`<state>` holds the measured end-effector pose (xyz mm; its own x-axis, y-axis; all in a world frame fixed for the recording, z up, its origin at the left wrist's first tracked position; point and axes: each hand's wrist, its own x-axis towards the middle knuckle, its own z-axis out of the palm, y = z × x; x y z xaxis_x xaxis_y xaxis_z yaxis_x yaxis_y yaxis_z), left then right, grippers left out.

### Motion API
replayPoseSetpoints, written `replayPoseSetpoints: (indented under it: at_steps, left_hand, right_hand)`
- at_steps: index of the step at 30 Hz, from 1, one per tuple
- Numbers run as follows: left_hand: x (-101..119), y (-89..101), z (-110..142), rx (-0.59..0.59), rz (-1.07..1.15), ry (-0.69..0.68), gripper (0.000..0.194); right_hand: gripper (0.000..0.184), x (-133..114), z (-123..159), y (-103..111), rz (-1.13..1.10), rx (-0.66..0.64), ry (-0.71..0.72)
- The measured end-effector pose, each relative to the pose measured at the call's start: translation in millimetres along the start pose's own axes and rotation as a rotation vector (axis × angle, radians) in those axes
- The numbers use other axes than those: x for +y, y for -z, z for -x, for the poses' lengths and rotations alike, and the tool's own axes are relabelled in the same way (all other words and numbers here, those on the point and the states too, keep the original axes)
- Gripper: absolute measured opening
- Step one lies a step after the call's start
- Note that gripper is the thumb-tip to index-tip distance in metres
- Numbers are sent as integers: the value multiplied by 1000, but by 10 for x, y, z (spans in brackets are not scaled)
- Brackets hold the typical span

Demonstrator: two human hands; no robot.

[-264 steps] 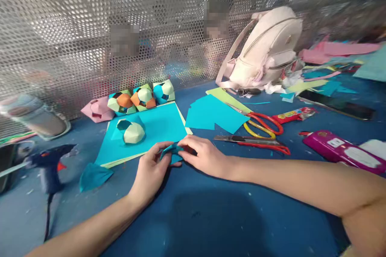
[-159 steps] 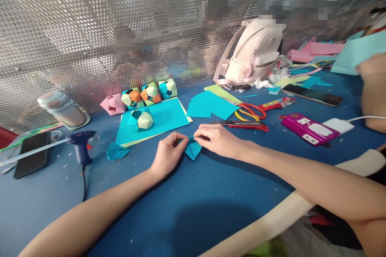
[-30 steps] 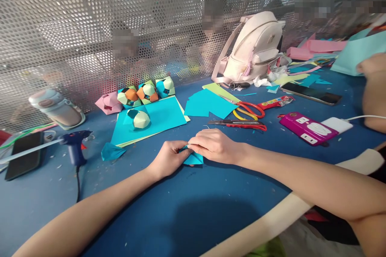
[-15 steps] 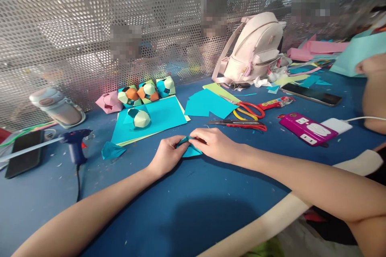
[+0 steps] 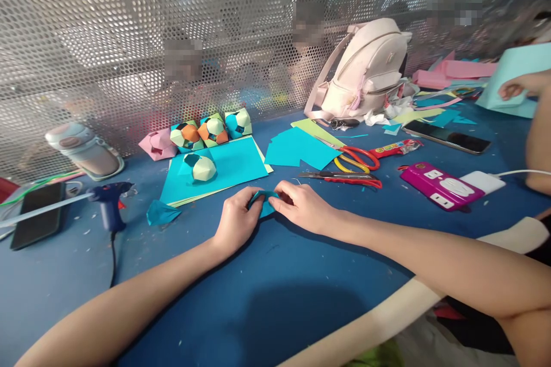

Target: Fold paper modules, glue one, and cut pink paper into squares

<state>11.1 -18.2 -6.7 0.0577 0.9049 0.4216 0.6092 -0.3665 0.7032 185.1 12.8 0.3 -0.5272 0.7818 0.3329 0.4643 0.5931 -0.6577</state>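
Observation:
Between my two hands is a small folded piece of blue paper (image 5: 267, 207), held just above the blue table. My left hand (image 5: 237, 219) pinches its left side with thumb and fingers. On the other side my right hand (image 5: 303, 206) grips it, fingers curled; the fingertips partly cover the paper. Left of my hands lies a second folded blue paper piece (image 5: 162, 213). Behind them, a half-built paper ball (image 5: 203, 168) in pale green and blue rests on stacked blue sheets (image 5: 235, 163). Cut blue paper (image 5: 297, 146) lies beyond my right hand.
A glue gun (image 5: 109, 200), a phone (image 5: 38, 215) and a bottle (image 5: 84, 149) stand or lie at left. Finished paper balls (image 5: 186, 136) line the mesh. Scissors (image 5: 357, 157), a utility knife (image 5: 322, 175), a purple power bank (image 5: 443, 185) and a backpack (image 5: 365, 69) are at right. A co-worker's hand (image 5: 516, 89) touches pale paper.
The blue paper has been turned and shifted between my fingers, and both hands have risen slightly in view. Over at the right edge, the other person's hand and pale paper have moved.

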Motion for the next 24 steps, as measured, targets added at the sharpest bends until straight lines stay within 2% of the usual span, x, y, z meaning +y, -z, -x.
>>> replayPoseSetpoints:
  at_steps: [7,15,24]
  left_hand:
    - [17,0,3,12,-39,24,18]
    - [21,5,-27,22,-20,105,15]
    - [15,-4,-58,-1,46,173,18]
  right_hand:
    - [26,52,-3,-79,77,27,43]
    - [32,53,-23,-65,-6,28,38]
    - [30,90,-28,-101,0,35,40]
